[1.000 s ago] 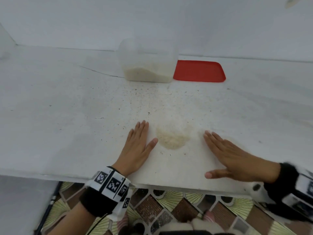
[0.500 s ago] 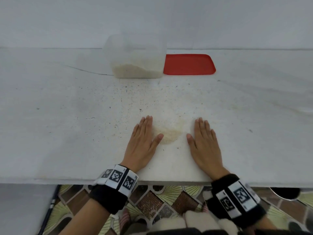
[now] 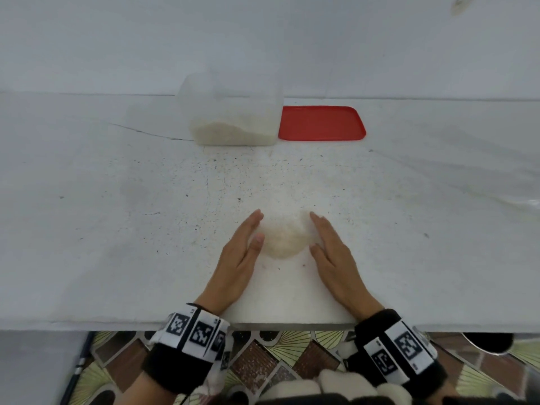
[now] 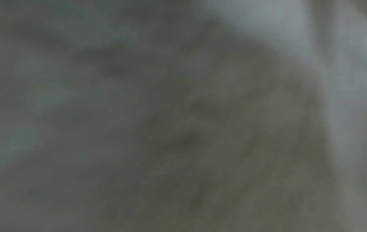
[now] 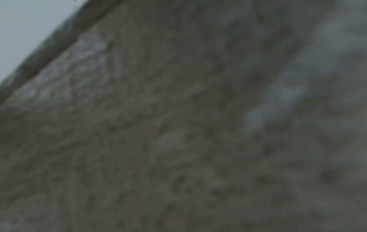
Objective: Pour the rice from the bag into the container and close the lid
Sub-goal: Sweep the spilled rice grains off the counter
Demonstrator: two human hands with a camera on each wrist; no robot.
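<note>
Rice, small loose whitish heap (image 3: 282,242), lies between my straight, flat fingers: left hand (image 3: 239,258), right hand (image 3: 333,255).

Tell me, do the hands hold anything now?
Nothing is held. The left hand and right hand lie open beside the rice pile.

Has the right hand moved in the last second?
Yes. The right hand has swung in toward the rice pile on the table, now cupping it opposite the left hand.

Left hand (image 3: 239,258), right hand (image 3: 333,255), flat (fingers straight), angled inward
</note>
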